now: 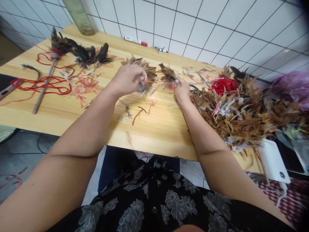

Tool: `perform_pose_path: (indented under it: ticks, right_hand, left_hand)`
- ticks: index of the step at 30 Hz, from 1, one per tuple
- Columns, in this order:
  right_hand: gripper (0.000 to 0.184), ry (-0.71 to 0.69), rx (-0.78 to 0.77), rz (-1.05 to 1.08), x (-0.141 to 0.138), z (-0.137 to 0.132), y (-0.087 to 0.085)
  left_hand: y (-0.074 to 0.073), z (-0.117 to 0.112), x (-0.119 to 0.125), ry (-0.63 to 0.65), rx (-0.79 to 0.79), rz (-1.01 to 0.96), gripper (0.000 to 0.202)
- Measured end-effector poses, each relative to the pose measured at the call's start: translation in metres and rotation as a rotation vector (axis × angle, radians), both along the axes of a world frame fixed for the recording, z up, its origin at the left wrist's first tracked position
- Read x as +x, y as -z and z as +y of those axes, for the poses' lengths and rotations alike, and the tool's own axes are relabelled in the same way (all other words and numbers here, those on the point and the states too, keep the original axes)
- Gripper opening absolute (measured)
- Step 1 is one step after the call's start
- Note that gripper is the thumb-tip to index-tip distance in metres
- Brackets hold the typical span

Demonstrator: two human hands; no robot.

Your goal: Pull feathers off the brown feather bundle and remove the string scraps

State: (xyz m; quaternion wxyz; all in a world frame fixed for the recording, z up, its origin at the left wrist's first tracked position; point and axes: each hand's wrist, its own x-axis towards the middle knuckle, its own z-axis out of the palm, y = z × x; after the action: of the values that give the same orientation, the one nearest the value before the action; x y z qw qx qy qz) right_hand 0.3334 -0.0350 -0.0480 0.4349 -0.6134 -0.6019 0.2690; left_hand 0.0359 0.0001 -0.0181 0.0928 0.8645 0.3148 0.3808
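Note:
My left hand (pixel 127 79) is closed around a small bunch of brown feathers (pixel 145 69) over the middle of the wooden table (pixel 156 129). My right hand (pixel 181 90) pinches another tuft of brown feathers (pixel 167 74) just to the right. A thin strand runs between the two hands. Both forearms reach in from the bottom of the view.
A big heap of brown feathers (pixel 236 112) with a red thread ball (pixel 223 84) lies at right. Black feathers (pixel 84 54), red cord (pixel 41 84) and a stick (pixel 44 87) lie at left. A marker (pixel 135 41) rests by the tiled wall. A white box (pixel 274 159) sits at the right edge.

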Motion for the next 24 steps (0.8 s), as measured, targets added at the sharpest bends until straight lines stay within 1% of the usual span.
perform_pose_path:
  ticks: [1,2,3,5,7,9,11,14,16,18,20,21,23,24]
  right_hand:
    - [0.03,0.072,0.038,-0.12,0.001,-0.003,-0.001]
    - [0.025,0.138,0.077,-0.217,0.0,-0.007,-0.002]
    - [0.021,0.138,0.095,-0.291,-0.002,-0.011,-0.004]
    - [0.018,0.089,0.128,-0.38,-0.007,-0.018,-0.007]
    - [0.018,0.021,0.136,-0.425,-0.013,-0.022,-0.009]
    - [0.02,-0.062,0.116,-0.431,-0.018,-0.023,-0.01]
    - [0.022,-0.166,0.091,-0.406,-0.021,-0.024,-0.012]
    - [0.027,-0.328,0.107,-0.399,-0.03,-0.032,-0.018]
    - [0.028,-0.428,0.126,-0.466,-0.041,-0.042,-0.026]
    - [0.027,-0.529,0.112,-0.572,-0.053,-0.056,-0.037]
    - [0.025,-0.604,0.114,-0.602,-0.064,-0.069,-0.05]
    - [0.025,-0.632,0.118,-0.585,-0.067,-0.075,-0.057]
    - [0.027,-0.651,0.148,-0.486,-0.07,-0.083,-0.07]
    - [0.029,-0.649,0.165,-0.412,-0.07,-0.086,-0.076]
  left_hand:
    - [-0.007,-0.011,0.007,0.084,-0.011,0.042,0.021]
    - [-0.014,-0.021,0.013,0.137,-0.049,0.078,0.02]
    - [-0.021,-0.031,0.018,0.173,-0.084,0.107,0.02]
    - [-0.033,-0.048,0.026,0.235,-0.139,0.13,0.02]
    - [-0.041,-0.058,0.03,0.282,-0.174,0.132,0.02]
    - [-0.046,-0.063,0.031,0.294,-0.192,0.107,0.021]
    - [-0.047,-0.063,0.031,0.267,-0.191,0.03,0.024]
    - [-0.043,-0.057,0.03,0.211,-0.165,-0.173,0.031]
    - [-0.037,-0.048,0.027,0.189,-0.155,-0.295,0.036]
    - [-0.03,-0.034,0.021,0.17,-0.149,-0.372,0.039]
    - [-0.023,-0.018,0.013,0.108,-0.143,-0.404,0.035]
    - [-0.019,-0.01,0.009,0.036,-0.141,-0.39,0.031]
    - [-0.013,0.004,0.003,-0.106,-0.151,-0.323,0.021]
    - [-0.01,0.009,0.002,-0.155,-0.161,-0.271,0.019]
